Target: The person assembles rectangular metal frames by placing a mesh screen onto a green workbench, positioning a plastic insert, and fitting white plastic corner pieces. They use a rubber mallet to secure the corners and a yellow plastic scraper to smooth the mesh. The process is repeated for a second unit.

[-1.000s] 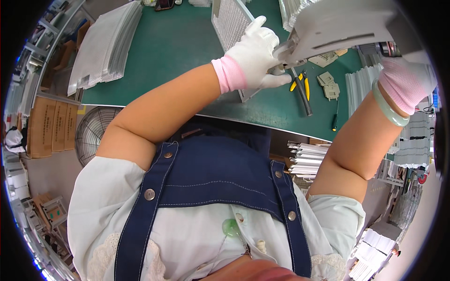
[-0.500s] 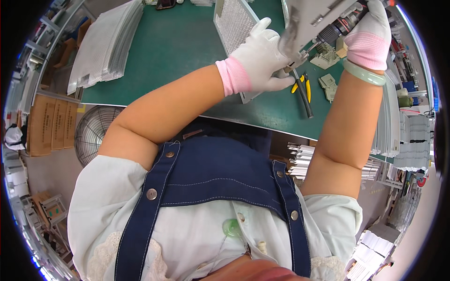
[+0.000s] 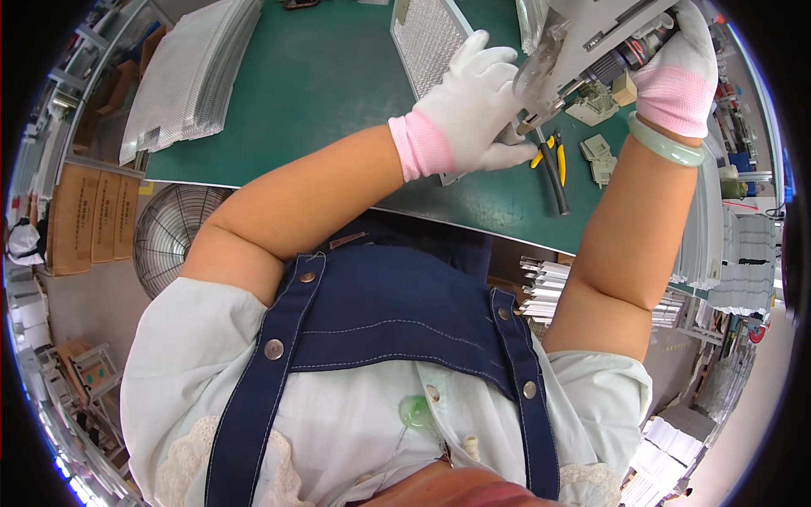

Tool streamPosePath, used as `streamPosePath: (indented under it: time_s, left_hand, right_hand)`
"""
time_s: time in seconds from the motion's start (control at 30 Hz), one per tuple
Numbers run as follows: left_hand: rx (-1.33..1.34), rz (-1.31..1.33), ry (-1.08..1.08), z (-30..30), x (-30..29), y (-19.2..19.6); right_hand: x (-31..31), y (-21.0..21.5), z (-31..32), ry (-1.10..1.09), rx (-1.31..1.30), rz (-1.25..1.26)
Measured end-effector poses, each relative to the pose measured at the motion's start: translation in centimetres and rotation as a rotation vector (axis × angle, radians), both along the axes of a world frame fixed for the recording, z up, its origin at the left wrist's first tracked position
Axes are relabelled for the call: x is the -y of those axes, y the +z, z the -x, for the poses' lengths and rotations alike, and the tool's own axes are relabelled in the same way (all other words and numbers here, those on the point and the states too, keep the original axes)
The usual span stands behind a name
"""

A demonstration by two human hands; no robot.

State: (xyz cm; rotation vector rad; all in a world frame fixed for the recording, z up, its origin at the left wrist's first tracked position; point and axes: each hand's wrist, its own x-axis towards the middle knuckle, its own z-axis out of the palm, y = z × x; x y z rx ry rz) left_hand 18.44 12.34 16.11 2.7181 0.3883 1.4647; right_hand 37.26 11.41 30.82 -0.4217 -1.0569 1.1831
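Note:
My left hand, in a white glove with a pink cuff, is at the lower left corner of a pale grey metal frame. Its thumb and fingers curve round that corner; some fingertips are out of sight. At the upper right, my gloved right hand is closed round a dark power drill, whose front end points toward the frame's lower corner. Below the frame lie yellow-handled pliers and a tool with a black handle. A silver mesh panel stands behind my left hand.
The green table carries a stack of mesh panels at far left. Small beige plates and a wooden block lie near the drill. A floor fan and cardboard boxes are at left. Long pale strips sit below the table edge.
The frame, drill and both hands have shifted slightly right and down in the picture. The frame's near end, smeared by motion before, is sharper now. Both hands keep their places on the things.

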Motion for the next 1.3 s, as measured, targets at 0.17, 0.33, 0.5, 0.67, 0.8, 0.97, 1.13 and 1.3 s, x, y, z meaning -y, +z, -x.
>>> streamPosePath:
  time_s: [0.17,0.33,0.5,0.67,0.8,0.97,1.13,1.3]
  left_hand:
    - [0.309,0.155,-0.137,0.5,0.7,-0.8]
    - [0.403,-0.043,-0.094,1.0,0.1,-1.2]
    - [-0.018,-0.057,-0.342,4.2,4.1,-3.0]
    - [-0.674,0.092,0.024,6.5,3.1,-7.0]
    - [-1.174,0.71,0.212,12.9,2.1,-6.7]
    - [-1.326,0.961,0.217,22.6,5.0,-6.2]
    - [-0.543,0.444,0.024,15.0,2.8,0.3]
    - [-0.064,-0.006,-0.052,4.0,-0.2,2.6]
  right_hand:
    - [0.4,0.1,-0.3,-0.06,0.016,0.022]
    - [1.1,0.3,2.9,-0.142,-0.034,-0.012]
    - [1.0,0.3,1.1,-0.033,0.037,0.04]
    - [1.3,0.4,2.2,-0.141,-0.022,0.029]
    - [1.5,0.3,0.8,-0.018,-0.006,0.005]
    - [2.1,0.9,5.4,-0.246,0.025,-0.028]
    - [2.5,0.6,4.7,-0.092,-0.077,0.012]
    - [1.1,0.9,-1.2,-0.334,0.169,0.02]
